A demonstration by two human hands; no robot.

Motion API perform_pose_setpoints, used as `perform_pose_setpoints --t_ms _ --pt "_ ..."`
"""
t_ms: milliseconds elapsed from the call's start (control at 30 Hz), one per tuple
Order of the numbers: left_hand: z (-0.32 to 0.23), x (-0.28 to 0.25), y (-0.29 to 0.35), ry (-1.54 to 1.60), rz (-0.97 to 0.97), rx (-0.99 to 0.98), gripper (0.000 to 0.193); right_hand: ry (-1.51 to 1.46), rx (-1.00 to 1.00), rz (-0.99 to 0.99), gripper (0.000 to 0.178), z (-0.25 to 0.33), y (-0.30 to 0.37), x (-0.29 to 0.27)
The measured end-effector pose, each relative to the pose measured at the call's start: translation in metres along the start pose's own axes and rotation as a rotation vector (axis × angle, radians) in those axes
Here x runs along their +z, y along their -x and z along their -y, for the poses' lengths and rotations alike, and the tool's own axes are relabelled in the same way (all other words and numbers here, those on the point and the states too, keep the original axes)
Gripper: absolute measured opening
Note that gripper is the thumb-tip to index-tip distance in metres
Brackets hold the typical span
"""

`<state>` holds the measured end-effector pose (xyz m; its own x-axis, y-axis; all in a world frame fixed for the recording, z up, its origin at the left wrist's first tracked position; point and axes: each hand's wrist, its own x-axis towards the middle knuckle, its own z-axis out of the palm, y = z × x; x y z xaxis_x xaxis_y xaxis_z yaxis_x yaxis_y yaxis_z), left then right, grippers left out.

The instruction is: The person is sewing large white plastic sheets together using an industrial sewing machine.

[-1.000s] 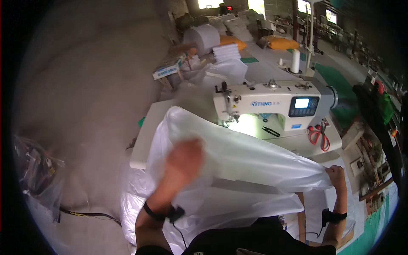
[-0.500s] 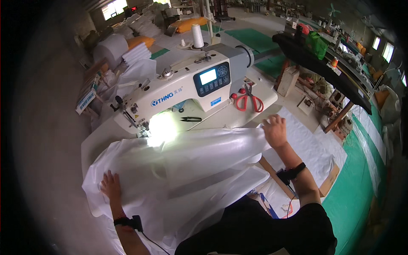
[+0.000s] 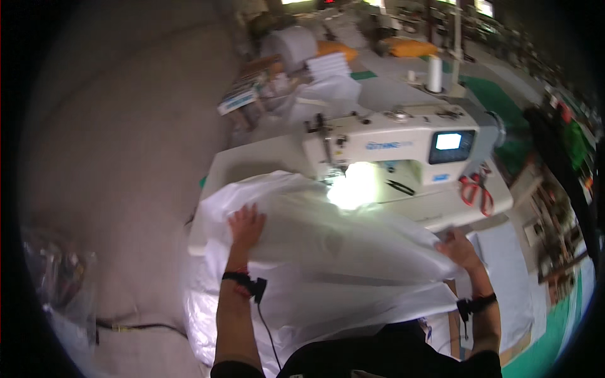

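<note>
A large, thin white sheet (image 3: 328, 246), translucent like plastic film, drapes over the front of the sewing machine (image 3: 384, 148) table and hangs toward my body. Its far edge lies by the needle area, under a bright lamp glow. My left hand (image 3: 247, 225) rests flat on the left part of the sheet, fingers spread. At the sheet's right end my right hand (image 3: 459, 249) is closed on the edge; motion blurs its fingertips. Black thread snips (image 3: 400, 187) lie under the machine arm, and red-handled scissors (image 3: 477, 192) lie at the table's right.
A white thread cone (image 3: 435, 74) stands behind the machine. White material lies on a surface (image 3: 504, 271) to the right. A clear plastic bag (image 3: 66, 290) and a dark cable (image 3: 145, 326) are on the floor at left. Black straps with cables circle both wrists.
The view has swung left, so the machine appears farther right. My left hand has slid forward over the sheet toward the machine. My right hand stays at the sheet's right end, lower beside the table.
</note>
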<state>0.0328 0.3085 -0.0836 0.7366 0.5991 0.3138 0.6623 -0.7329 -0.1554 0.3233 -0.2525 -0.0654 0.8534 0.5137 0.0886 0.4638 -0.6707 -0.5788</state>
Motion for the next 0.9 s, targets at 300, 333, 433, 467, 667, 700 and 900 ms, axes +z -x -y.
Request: perform_pose_setpoints --t_ms 300,333,433,467,667,700,900 --pt "-0.204 -0.156 0.059 0.931 -0.083 0.302 0.026 -0.97 0.292 0.33 0.022 0.053 0.025 -0.035" --pt "-0.241 -0.17 0.083 0.853 0.165 0.472 0.036 -0.919 0.187 0.296 0.018 0.069 0.029 -0.033" --pt "-0.312 -0.194 0.12 1.042 0.614 0.555 0.052 -0.928 0.122 0.312 0.013 0.11 0.051 -0.027" --pt "-0.324 -0.195 0.123 1.224 0.971 0.446 0.051 -1.003 0.149 0.39 0.011 0.117 0.058 -0.026" --pt "-0.322 -0.184 0.137 1.53 0.9 0.531 0.032 -0.718 0.059 0.225 0.012 0.107 0.075 -0.009" --pt "-0.325 -0.182 0.142 1.525 0.839 0.48 0.032 -0.763 0.003 0.212 0.012 0.102 0.076 -0.004" --pt "-0.309 -0.155 0.143 1.169 0.564 0.633 0.022 -0.696 0.065 0.02 0.013 0.083 0.071 0.001"
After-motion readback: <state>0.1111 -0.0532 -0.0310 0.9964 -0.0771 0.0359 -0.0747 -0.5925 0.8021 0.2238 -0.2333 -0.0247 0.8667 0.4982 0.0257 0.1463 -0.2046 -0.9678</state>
